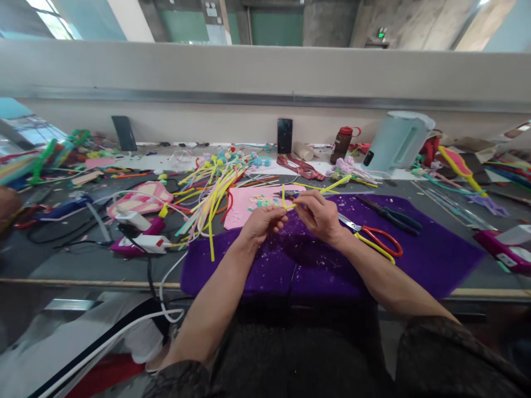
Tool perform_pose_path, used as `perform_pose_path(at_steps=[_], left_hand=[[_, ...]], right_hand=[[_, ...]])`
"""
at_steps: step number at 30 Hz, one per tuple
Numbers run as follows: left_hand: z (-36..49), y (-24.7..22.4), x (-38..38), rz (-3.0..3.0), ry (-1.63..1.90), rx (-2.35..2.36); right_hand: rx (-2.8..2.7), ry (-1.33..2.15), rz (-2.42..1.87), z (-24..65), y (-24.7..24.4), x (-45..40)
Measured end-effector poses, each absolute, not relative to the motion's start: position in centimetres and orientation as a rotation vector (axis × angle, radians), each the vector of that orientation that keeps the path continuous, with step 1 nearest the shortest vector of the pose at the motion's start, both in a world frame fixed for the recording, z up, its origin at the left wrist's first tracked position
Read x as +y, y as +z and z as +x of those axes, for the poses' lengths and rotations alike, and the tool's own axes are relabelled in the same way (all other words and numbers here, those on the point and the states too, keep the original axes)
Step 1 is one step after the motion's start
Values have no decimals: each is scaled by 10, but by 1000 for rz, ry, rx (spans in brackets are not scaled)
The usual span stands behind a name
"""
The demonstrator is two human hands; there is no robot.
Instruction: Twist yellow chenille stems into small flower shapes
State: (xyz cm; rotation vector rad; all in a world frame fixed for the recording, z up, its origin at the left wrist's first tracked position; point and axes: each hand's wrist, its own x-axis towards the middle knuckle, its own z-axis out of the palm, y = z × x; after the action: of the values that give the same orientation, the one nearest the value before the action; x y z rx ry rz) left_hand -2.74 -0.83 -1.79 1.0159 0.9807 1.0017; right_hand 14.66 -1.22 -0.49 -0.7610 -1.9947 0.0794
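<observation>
First, at the left edge of the frame, another person's hand (8, 207) shows blurred beside the cluttered counter (83, 268). A black phone (123, 132) leans against the wall in the upper left, and below it lies a pink-and-white piece (143, 199), just beside a magenta power strip (124, 247) with white plugs in it. Next comes a loose heap of fuzzy stems (212, 207), mostly yellow, one dangling over the edge of a purple cloth (440, 249).

At the middle of the frame, the left hand (265, 224) pinches a yellow stem (284, 193) between its fingers, one stretch of it standing upright. The right hand (318, 215) meets it from the other side, its fingers closed on the same stem. Behind them, small pale and green bits (261, 202) lie on a pink sheet (238, 209), and farther up stands a second phone (284, 136).

Right of the hands, scissors (352, 223) with red and yellow handles and dark pliers (400, 217) rest on the cloth. Above are a red-capped bottle (342, 145) and a pale blue kettle (396, 141). Near the right edge sits another magenta strip (504, 253).
</observation>
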Motion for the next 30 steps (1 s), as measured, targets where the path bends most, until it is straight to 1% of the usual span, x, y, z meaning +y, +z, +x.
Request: perform_pose_path(at_steps=[2, 5, 9, 11, 15, 26, 30], left_hand=[[-30, -16, -6, 883, 1024, 923], [-32, -13, -7, 781, 995, 848], [-33, -11, -10, 816, 890, 766], [-33, -12, -12, 845, 853, 756], [-32, -14, -12, 881, 816, 772], [-32, -13, -11, 1080, 790, 894], [-31, -12, -10, 1118, 808, 931]], right_hand=[[-2060, 102, -712, 146, -6, -13], [-2124, 261, -787, 144, -15, -5], [-1938, 414, -809, 144, -21, 7], [-1916, 381, -715, 146, -18, 8], [-2054, 268, -553, 150, -8, 3], [-2313, -39, -548, 158, -2, 3], [-2439, -151, -630, 158, 0, -1]])
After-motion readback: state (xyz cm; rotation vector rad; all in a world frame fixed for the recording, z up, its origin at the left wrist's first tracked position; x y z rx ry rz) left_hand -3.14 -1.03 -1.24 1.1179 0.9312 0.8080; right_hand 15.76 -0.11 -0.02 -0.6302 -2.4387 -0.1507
